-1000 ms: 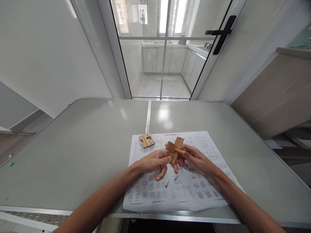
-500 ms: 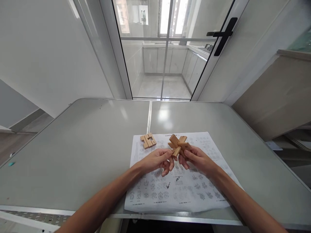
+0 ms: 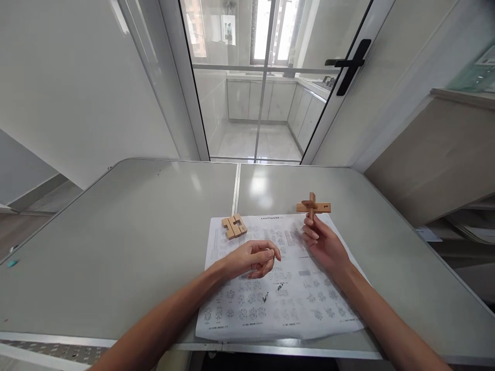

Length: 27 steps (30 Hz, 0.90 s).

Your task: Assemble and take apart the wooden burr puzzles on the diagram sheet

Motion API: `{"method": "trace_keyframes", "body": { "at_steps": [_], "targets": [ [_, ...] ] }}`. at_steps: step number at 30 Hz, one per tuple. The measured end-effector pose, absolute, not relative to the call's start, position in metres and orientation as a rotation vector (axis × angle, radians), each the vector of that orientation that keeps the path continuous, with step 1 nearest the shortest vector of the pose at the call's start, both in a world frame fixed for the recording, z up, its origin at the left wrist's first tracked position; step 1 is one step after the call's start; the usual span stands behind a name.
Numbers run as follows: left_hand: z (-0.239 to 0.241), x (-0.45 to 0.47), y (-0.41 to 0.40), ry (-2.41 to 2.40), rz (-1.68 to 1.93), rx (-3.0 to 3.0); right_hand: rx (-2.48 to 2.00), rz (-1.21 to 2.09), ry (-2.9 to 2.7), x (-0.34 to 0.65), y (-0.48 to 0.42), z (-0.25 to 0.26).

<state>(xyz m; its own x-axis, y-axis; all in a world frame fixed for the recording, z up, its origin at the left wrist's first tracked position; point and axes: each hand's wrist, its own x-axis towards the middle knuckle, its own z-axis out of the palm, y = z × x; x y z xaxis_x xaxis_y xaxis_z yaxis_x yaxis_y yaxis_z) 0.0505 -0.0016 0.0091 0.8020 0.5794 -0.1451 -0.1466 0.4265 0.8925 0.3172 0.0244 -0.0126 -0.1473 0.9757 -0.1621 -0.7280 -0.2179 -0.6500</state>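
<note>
Here, the right hand [image 3: 327,247] pinches the wooden cross [image 3: 311,205] by its near bar, holding it up at the far right corner of the sheet [image 3: 288,314], while the left hand [image 3: 253,259] curls loosely above the sheet's middle with nothing visible in it. For a steady hold, that pinch should probably stay firm but light, with the left fingers supporting the crossing during any turn, lest a bar slip out. The blocks [image 3: 231,229] lie at the sheet's far left corner, best left undisturbed.
</note>
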Motion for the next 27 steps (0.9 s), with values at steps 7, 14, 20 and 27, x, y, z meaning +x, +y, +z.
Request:
{"method": "trace_keyframes", "body": {
  "at_steps": [7,14,20,27],
  "targets": [
    [0.013,0.051,-0.002,0.457,0.501,1.039,-0.521,1.681,-0.253,0.329,0.034,-0.021],
    [0.014,0.051,-0.003,0.453,0.503,1.037,-0.468,1.677,-0.099,0.337,0.039,-0.022],
    [0.017,0.048,-0.001,0.435,0.554,1.011,-0.472,1.643,-0.122,0.341,0.039,-0.021],
    [0.041,0.021,0.019,0.428,1.05,0.698,-0.499,1.606,-0.223,0.344,0.041,-0.022]
  ]
}}
